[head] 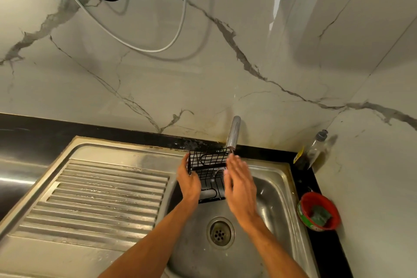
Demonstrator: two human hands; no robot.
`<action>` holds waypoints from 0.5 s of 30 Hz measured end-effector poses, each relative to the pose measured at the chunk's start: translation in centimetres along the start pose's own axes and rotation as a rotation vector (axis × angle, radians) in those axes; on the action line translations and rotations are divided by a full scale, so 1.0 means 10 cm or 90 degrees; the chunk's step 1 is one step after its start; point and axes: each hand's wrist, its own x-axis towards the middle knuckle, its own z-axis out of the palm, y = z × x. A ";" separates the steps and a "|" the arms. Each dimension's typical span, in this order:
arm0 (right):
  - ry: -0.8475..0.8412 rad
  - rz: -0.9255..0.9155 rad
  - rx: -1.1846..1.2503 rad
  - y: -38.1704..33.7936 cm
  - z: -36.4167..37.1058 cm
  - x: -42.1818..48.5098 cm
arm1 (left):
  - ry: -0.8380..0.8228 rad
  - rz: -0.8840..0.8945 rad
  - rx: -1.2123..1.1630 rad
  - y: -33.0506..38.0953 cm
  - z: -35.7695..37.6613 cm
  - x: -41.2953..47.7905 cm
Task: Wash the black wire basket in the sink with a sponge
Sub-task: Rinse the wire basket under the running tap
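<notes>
Gripping wire basket point(208, 165) w/ L hand point(189, 184) under tap point(233, 133), over sink point(274, 196); R hand point(239, 184) flat, fingers straight, at basket's right side.

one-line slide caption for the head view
Left hand grips the black wire basket under the tap; open right hand beside it.

Warm dim light, glare top left, bowed edges, possibly slight blur
</notes>
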 end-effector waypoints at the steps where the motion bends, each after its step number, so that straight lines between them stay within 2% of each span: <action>1: 0.013 0.075 0.019 0.04 -0.02 0.05 | 0.000 0.000 0.008 0.01 0.02 -0.02; 2: 0.008 0.100 0.017 0.05 -0.03 0.07 | 0.002 0.001 0.011 0.01 0.03 -0.03; 5: -0.049 0.009 -0.021 0.06 0.02 0.05 | 0.006 -0.014 -0.013 -0.01 0.04 0.00; 9: -0.069 0.046 -0.053 0.02 -0.02 0.12 | -0.023 -0.004 0.038 0.10 0.07 -0.09; 12: -0.143 -0.029 -0.096 0.00 -0.03 0.16 | -0.059 0.030 0.086 0.13 0.06 -0.11; 15: -0.200 0.012 -0.050 0.14 -0.12 0.28 | -0.103 0.034 0.142 0.25 0.05 -0.12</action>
